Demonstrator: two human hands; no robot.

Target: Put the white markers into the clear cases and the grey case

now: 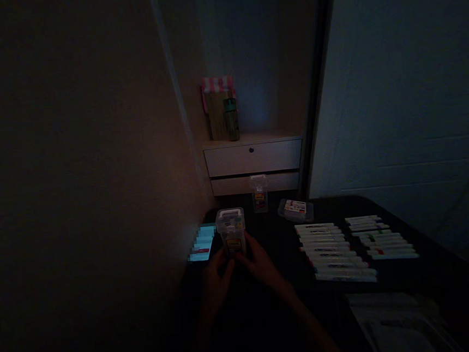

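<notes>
Standing upright between the two hands, a clear lidded container (232,232) is held above the near left part of the dark table (275,265). Its long axis is close to vertical; the lid with its pale handle is pointed up, and the label is turned toward the viewer. The lower part is gripped from the left by the left hand (216,276) and from the right by the right hand (261,261), both partly curled, spread about as wide as the container, thumbs near the front base; finger detail is obscured by dim light. Just beyond, slightly right, a second container (260,197) is seen upright. A flat clear case (295,210) is placed right of it. White markers (335,252) are laid in rows nearer the right side. Behind, a bottle (232,120) is stood on a drawer unit (253,159).
</notes>
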